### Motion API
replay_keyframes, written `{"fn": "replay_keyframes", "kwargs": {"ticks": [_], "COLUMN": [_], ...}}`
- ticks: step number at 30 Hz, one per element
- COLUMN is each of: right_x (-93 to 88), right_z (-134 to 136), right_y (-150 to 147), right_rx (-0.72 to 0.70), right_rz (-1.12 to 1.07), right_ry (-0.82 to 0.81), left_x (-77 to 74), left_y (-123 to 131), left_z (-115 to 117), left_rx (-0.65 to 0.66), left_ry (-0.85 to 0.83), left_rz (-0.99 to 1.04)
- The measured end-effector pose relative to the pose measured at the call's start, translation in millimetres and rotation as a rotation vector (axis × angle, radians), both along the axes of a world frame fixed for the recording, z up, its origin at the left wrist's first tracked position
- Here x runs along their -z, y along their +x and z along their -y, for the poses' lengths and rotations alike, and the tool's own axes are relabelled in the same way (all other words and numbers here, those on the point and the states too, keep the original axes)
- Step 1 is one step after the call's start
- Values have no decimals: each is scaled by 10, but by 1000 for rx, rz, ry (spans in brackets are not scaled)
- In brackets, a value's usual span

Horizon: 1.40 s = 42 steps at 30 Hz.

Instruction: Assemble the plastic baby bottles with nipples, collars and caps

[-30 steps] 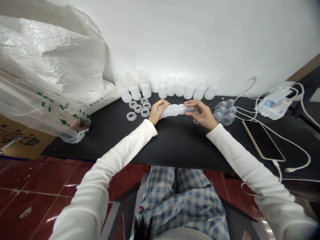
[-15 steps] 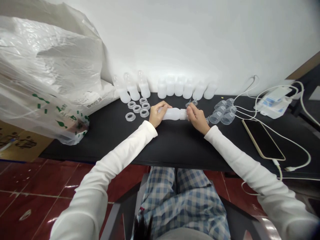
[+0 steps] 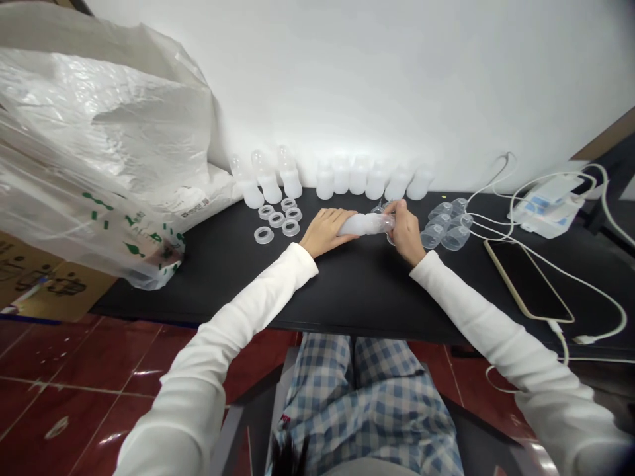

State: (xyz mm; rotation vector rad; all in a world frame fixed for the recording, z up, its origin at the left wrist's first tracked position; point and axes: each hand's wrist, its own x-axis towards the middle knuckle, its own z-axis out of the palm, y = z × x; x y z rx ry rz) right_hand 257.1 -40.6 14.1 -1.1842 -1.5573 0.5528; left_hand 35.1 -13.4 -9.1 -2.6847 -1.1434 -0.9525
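Note:
A frosted white baby bottle (image 3: 358, 224) lies on its side just above the black table, its base toward the left. My left hand (image 3: 327, 231) is wrapped round the base end. At the other end, my right hand (image 3: 405, 231) has its fingers closed on the bottle's clear top (image 3: 385, 223); those fingers partly hide it. Small clear nipples (image 3: 378, 207) lie just behind my right hand, partly covered. To its right is a cluster of clear dome caps (image 3: 455, 238). Several translucent collar rings (image 3: 276, 219) lie left of my left hand.
Three bottles with clear tops (image 3: 270, 188) stand by the wall at the left. Several bottles without tops (image 3: 358, 177) form a row at the back. A large plastic bag (image 3: 149, 132) fills the left side. A phone (image 3: 530, 281), white cables and a power strip (image 3: 546, 205) lie at the right.
The bottle has shifted slightly right, and a clear top now shows at its right end. My left hand lies flatter over the base end. The view has moved slightly.

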Motion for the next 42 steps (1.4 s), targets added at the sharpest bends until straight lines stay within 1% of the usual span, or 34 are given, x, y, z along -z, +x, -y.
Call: {"fn": "replay_keyframes", "kwargs": {"ticks": [1, 3, 5, 7, 10, 15, 19, 22, 24, 28, 31, 34, 37, 39, 40, 42], "right_x": [10, 35, 63, 90, 128, 166, 171, 171, 168, 161, 162, 167, 169, 168, 168, 168], "right_z": [14, 38, 52, 53, 43, 48, 47, 40, 43, 73, 84, 80, 75, 75, 75, 77], "right_y": [-8, -19, -20, -14, -8, -19, -19, -14, -16, -28, -34, -34, -32, -30, -29, -27], "right_rx": [-21, -54, -62, -48, -35, -43, -44, -54, -68, -102, -111, -112, -111, -111, -111, -114], "right_rz": [-16, -15, 35, 120, 277, 477, 551, 568, 573, 579, 582, 579, 578, 579, 581, 578], "right_ry": [-2, 17, 64, 114, 176, 284, 326, 321, 319, 322, 337, 357, 356, 346, 341, 334], "left_x": [10, 30, 47, 63, 97, 234, 328, 351, 359, 369, 344, 300, 278, 261, 240, 151], "left_y": [14, 26, 13, -13, -42, 36, 160, 220, 236, 238, 239, 241, 243, 244, 245, 247], "left_z": [-9, -33, -69, -119, -225, -485, -703, -849, -934, -1034, -1034, -998, -950, -902, -872, -808], "left_rx": [-49, -186, -340, -447, -483, -509, -613, -726, -776, -796, -844, -884, -869, -856, -840, -760], "left_ry": [-24, -90, -188, -295, -365, -328, -263, -245, -226, -182, -141, -162, -186, -154, -126, -59], "left_rz": [16, 103, 238, 389, 580, 807, 898, 930, 977, 1042, 1001, 937, 956, 983, 979, 914]}}
